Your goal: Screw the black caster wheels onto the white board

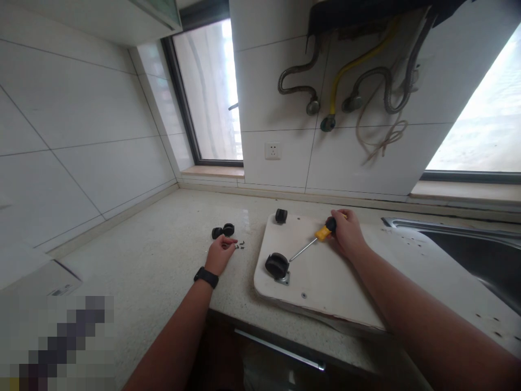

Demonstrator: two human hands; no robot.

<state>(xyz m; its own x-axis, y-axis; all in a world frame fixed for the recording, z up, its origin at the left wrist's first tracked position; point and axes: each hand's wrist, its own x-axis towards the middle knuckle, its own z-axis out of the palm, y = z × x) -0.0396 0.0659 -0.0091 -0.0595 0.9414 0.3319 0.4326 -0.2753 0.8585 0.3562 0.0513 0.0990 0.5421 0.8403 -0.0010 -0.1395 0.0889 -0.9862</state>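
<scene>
My right hand (345,233) is wrapped round the yellow and black handle of a screwdriver (324,233). The screwdriver's shaft slants down-left, its tip close to a black caster wheel (277,265) on a metal plate. That caster sits on a white board (325,277) lying on the counter. Another black caster (281,215) stands at the board's far left corner. Left of the board, my left hand (222,251) is on the counter with fingers pinched beside several small dark screws (242,245); what they hold, if anything, is too small to make out. Loose black casters (228,229) lie just beyond it.
A metal sink (468,244) is set into the counter (163,239) on the right. A white box (61,277) is at the left. Pipes (334,92) and a wall socket (273,150) are on the tiled wall. A cabinet handle (280,350) runs below the counter edge.
</scene>
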